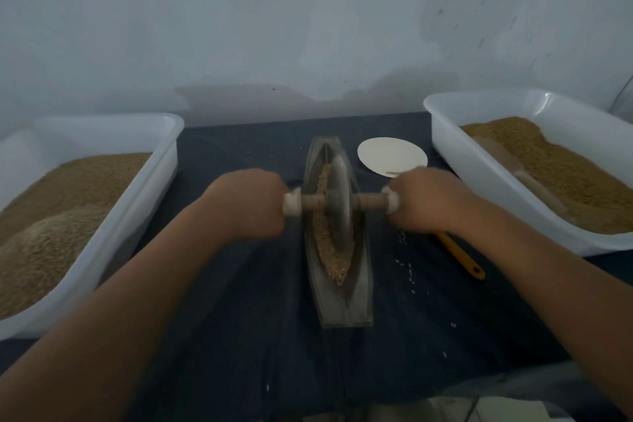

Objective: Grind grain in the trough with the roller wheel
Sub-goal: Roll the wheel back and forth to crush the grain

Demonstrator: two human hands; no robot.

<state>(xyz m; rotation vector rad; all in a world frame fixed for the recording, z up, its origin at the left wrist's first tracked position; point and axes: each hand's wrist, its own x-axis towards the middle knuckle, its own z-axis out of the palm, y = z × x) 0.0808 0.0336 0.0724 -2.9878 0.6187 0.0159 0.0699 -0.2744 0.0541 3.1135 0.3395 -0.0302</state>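
Both hands are on the roller. Left hand [250, 202]: grip clenched round the left end of the axle [370, 201]. Right hand [428, 199]: grip clenched round the right end. Knuckles are up, and a pale end cap pokes out just inboard of each fist. Forearms come in from the bottom corners.

The roller wheel [338, 202] stands upright on edge in the trough [346, 305], about mid-length and slightly toward the far half. The trough is a long grey boat-shaped channel running straight away from the person, centred on the worktop [239, 319] (dark cloth cover). The grain [334, 260] sits in the groove as a tan strip, banked along the wheel's left flank and tapering to a point at the near end.

Flanking, both apart from the trough:
- left tub [137, 202]: white plastic, full of tan grain, with a paler heap at the near side
- right tub [479, 181]: same kind, with a scoop [513, 168] half buried in the grain

A round pale disc [390, 154] lies flat on the worktop just beyond the right hand, between the trough and the right tub (plate or paper, can't tell). A yellow handle [462, 257] runs out from under the right wrist, alongside the right tub; its head is hidden. A few loose grains [409, 271] are scattered on the cloth right of the trough. A pale wall [274, 10] is behind.
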